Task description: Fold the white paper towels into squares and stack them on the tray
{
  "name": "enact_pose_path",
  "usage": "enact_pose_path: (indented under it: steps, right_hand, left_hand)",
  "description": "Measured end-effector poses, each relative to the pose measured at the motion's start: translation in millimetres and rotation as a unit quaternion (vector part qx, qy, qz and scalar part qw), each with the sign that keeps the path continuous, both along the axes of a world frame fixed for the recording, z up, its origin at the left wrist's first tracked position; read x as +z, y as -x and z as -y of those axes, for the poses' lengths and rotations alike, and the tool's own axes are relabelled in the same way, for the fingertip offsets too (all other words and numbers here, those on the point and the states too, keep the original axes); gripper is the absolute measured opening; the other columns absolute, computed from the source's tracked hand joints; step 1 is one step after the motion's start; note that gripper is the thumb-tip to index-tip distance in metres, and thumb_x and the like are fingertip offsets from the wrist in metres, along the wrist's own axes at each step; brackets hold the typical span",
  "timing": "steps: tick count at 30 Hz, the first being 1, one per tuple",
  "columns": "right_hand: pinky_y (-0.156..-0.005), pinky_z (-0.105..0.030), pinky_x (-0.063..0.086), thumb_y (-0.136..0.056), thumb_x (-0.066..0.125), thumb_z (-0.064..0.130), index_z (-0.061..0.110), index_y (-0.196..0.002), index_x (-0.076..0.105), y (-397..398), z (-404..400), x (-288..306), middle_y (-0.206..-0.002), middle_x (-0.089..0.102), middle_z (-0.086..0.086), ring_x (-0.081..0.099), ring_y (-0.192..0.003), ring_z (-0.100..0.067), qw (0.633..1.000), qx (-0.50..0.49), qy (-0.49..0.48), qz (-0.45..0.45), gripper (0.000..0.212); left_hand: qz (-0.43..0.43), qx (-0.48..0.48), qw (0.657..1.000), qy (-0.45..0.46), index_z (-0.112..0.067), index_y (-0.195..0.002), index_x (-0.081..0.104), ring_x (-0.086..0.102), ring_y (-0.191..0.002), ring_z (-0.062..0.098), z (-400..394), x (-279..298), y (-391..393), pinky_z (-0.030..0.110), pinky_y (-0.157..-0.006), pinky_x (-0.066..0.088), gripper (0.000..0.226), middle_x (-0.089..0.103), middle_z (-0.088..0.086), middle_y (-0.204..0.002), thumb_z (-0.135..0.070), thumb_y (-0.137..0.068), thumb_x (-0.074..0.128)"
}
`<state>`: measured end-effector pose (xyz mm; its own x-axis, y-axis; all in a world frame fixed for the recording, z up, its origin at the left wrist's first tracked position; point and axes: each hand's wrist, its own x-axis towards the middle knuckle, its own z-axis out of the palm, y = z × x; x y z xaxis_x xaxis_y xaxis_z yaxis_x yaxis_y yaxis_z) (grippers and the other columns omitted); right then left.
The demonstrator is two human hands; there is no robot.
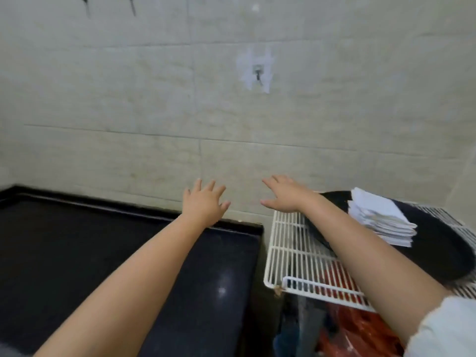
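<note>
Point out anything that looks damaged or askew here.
The stack of folded towels is fanned unevenly and sits tilted on the dark tray. On the tiled wall, a wall hook is ringed by a rough white patch.

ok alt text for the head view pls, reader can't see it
Both the left hand and right hand reach forward, open and empty, toward a tiled wall. At right, a stack of folded white paper towels sits on a dark tray atop a white wire rack.
</note>
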<state>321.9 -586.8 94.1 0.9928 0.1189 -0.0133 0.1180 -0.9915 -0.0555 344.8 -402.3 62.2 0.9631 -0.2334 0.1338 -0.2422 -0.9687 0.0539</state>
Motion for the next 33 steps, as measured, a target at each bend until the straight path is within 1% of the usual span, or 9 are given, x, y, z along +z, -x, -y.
enact_pose_path:
  steps: [3,6,12,17,21,25,30,33]
  right_hand:
    - [-0.117,-0.054,0.011,-0.093,0.041,0.047,0.024,-0.148,0.009,-5,-105,-5,-0.158,0.002,-0.008,0.000,-0.146,-0.031,0.997,0.071,-0.012,-0.007,0.067]
    - [-0.116,-0.054,0.005,-0.094,0.039,0.047,0.027,-0.148,0.004,-1,-208,-11,-0.158,-0.005,-0.005,-0.007,-0.146,-0.029,0.988,0.151,-0.027,-0.002,0.067]
    - [-0.116,-0.053,0.004,-0.094,0.038,0.047,0.027,-0.148,0.004,15,-397,-25,-0.158,-0.004,-0.004,-0.008,-0.146,-0.029,0.950,0.312,-0.025,-0.003,0.067]
    - [-0.116,-0.053,0.006,-0.094,0.038,0.046,0.026,-0.148,0.005,18,-535,-41,-0.159,-0.002,-0.005,-0.006,-0.146,-0.029,0.910,0.413,-0.033,-0.015,0.066]
    - [-0.116,-0.053,0.007,-0.095,0.037,0.046,0.026,-0.148,0.005,2,-637,-52,-0.158,-0.001,-0.005,-0.005,-0.146,-0.030,0.889,0.457,-0.033,-0.020,0.065]
    - [-0.116,-0.052,0.009,-0.095,0.036,0.047,0.024,-0.148,0.006,-40,-737,-53,-0.158,0.000,-0.005,-0.004,-0.146,-0.029,0.875,0.483,-0.036,-0.014,0.065]
    - [-0.114,-0.052,0.016,-0.094,0.037,0.046,0.022,-0.147,0.012,-95,-843,-44,-0.157,0.009,-0.006,0.005,-0.144,-0.031,0.864,0.503,-0.037,0.004,0.063]
    - [-0.114,-0.052,0.016,-0.095,0.037,0.045,0.023,-0.147,0.010,-119,-904,-46,-0.157,0.007,-0.006,0.003,-0.145,-0.031,0.858,0.512,-0.028,0.004,0.064]
  left_hand:
    - [0.007,0.085,0.996,0.001,-0.032,-0.147,0.016,-0.001,-0.147,0.027,-100,0,29,0.049,-0.117,0.013,0.055,0.005,-0.004,-0.159,-0.051,-0.097,0.026]
    - [0.024,0.163,0.986,-0.003,-0.030,-0.147,0.019,0.001,-0.146,0.027,-194,-5,63,0.049,-0.116,0.015,0.054,0.009,-0.004,-0.159,-0.049,-0.097,0.029]
    - [0.011,0.327,0.945,0.006,-0.030,-0.147,0.018,0.003,-0.147,0.026,-349,-19,127,0.048,-0.116,0.014,0.053,0.011,-0.003,-0.158,-0.045,-0.098,0.031]
    - [-0.010,0.422,0.906,0.009,-0.029,-0.147,0.017,0.002,-0.147,0.026,-455,-37,154,0.048,-0.117,0.013,0.053,0.011,-0.003,-0.158,-0.043,-0.099,0.030]
    - [-0.014,0.471,0.882,0.010,-0.029,-0.147,0.017,0.002,-0.147,0.026,-544,-46,145,0.048,-0.117,0.013,0.051,0.012,-0.003,-0.158,-0.042,-0.099,0.029]
    - [-0.017,0.503,0.864,0.002,-0.029,-0.147,0.018,0.002,-0.147,0.026,-641,-45,108,0.049,-0.117,0.013,0.050,0.012,-0.003,-0.158,-0.042,-0.099,0.026]
    - [-0.014,0.520,0.854,0.001,-0.027,-0.147,0.019,0.002,-0.147,0.026,-744,-34,67,0.049,-0.117,0.011,0.050,0.014,-0.001,-0.157,-0.041,-0.100,0.026]
    - [-0.021,0.533,0.846,0.003,-0.027,-0.147,0.020,0.002,-0.147,0.025,-802,-39,53,0.049,-0.117,0.011,0.050,0.013,-0.002,-0.158,-0.041,-0.100,0.027]
